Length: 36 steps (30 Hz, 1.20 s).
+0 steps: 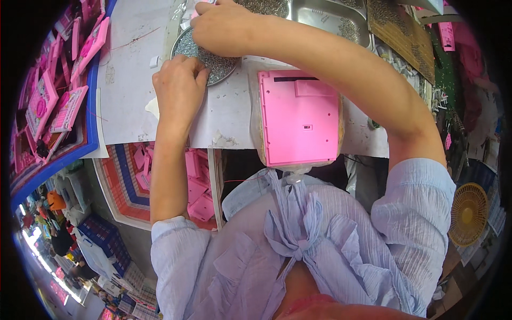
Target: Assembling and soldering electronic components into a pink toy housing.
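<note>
A round metal dish [219, 80] full of small screws sits on the worktable at the far left of centre. My left hand [181, 85] rests at its near left rim, fingers curled with the tips bent down and hidden. Across the dish reaches my right hand [226, 29], fingers drawn together at the far side beside small white pieces; what they hold, if anything, cannot be made out. A pink plastic panel [301, 120] with a dark slot and small holes lies flat in front of me, on a clear-wrapped pad, touched by neither hand.
Metal trays of small parts [325, 24] and a brown board strewn with screws [400, 32] stand at the far right. To the left are a blue-edged bin of pink toy parts [56, 106] and a lower crate [122, 181] with more pink parts. A small white piece [154, 62] lies near my left hand.
</note>
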{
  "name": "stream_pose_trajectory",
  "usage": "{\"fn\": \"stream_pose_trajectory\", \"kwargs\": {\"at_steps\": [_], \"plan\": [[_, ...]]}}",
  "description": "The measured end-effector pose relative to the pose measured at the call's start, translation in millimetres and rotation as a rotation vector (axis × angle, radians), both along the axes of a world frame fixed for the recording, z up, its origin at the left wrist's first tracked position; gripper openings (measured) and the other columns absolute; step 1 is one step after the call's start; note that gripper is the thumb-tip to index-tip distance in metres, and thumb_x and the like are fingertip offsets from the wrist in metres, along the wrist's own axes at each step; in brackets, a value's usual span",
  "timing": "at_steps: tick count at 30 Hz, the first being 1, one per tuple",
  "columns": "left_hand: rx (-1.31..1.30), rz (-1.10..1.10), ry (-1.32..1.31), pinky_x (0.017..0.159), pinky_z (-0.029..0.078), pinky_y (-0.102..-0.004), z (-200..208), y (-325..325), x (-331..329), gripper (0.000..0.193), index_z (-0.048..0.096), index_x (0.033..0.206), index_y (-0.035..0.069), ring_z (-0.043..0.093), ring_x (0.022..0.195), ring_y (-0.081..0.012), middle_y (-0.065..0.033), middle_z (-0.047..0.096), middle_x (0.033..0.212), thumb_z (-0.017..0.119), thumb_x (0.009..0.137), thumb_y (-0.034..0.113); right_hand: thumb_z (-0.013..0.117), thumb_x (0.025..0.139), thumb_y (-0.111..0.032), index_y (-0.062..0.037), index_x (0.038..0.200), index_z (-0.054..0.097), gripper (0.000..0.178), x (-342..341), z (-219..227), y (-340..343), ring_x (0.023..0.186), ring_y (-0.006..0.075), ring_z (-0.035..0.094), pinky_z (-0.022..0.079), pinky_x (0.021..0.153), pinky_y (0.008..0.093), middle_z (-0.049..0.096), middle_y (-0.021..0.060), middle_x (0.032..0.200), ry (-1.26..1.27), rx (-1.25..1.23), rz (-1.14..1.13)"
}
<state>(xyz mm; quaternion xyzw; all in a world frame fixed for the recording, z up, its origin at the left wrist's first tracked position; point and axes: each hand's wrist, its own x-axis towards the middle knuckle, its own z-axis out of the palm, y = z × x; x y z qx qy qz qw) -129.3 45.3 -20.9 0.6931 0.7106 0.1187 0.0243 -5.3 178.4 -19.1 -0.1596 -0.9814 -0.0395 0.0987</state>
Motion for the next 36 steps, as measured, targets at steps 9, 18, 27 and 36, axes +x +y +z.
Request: {"fn": "stream_pose_trajectory", "kwargs": {"at_steps": [9, 18, 27, 36], "plan": [[0.158, 0.009, -0.178, 0.077, 0.045, -0.0444, -15, 4, 1, 0.011, 0.071, 0.084, 0.007, 0.065, 0.087, -0.0299, -0.0079, 0.067, 0.085, 0.071, 0.086, 0.018, 0.066, 0.08, -0.018, -0.005, 0.082, 0.076, 0.016, 32, 38, -2, 0.097, 0.0286, 0.063, 0.051, 0.081, 0.0436, 0.073, 0.0117, 0.092, 0.222, -0.101, -0.07], [0.188, 0.014, -0.106, 0.083, 0.04, -0.044, -27, 0, -7, 0.015, 0.065, 0.095, 0.008, 0.062, 0.093, -0.0277, -0.0076, 0.065, 0.095, 0.064, 0.095, 0.023, 0.076, 0.082, -0.021, -0.0137, 0.089, 0.079, 0.01, 230, 19, -56, 0.108, 0.0281, 0.052, 0.046, 0.093, 0.0391, 0.068, 0.0005, 0.107, 0.341, -0.314, -0.316], [0.189, -0.037, -0.141, 0.078, 0.041, -0.041, -24, 9, -13, 0.022, 0.066, 0.085, 0.005, 0.062, 0.082, -0.0267, -0.0096, 0.064, 0.083, 0.068, 0.093, 0.025, 0.078, 0.08, -0.018, -0.0151, 0.093, 0.081, 0.014, 230, 16, -40, 0.112, 0.0275, 0.051, 0.046, 0.094, 0.0377, 0.069, 0.0012, 0.111, 0.311, -0.394, -0.145], [-0.111, -0.18, -1.186, 0.069, 0.044, -0.0254, 41, -40, 70, 0.005, 0.071, 0.088, 0.001, 0.057, 0.077, -0.0099, -0.0024, 0.067, 0.087, 0.071, 0.089, 0.006, 0.083, 0.075, -0.018, -0.0109, 0.104, 0.074, 0.031, 217, 61, -85, 0.095, 0.0284, 0.057, 0.048, 0.083, 0.0389, 0.068, 0.0063, 0.105, 0.582, -0.409, -0.079]]}}
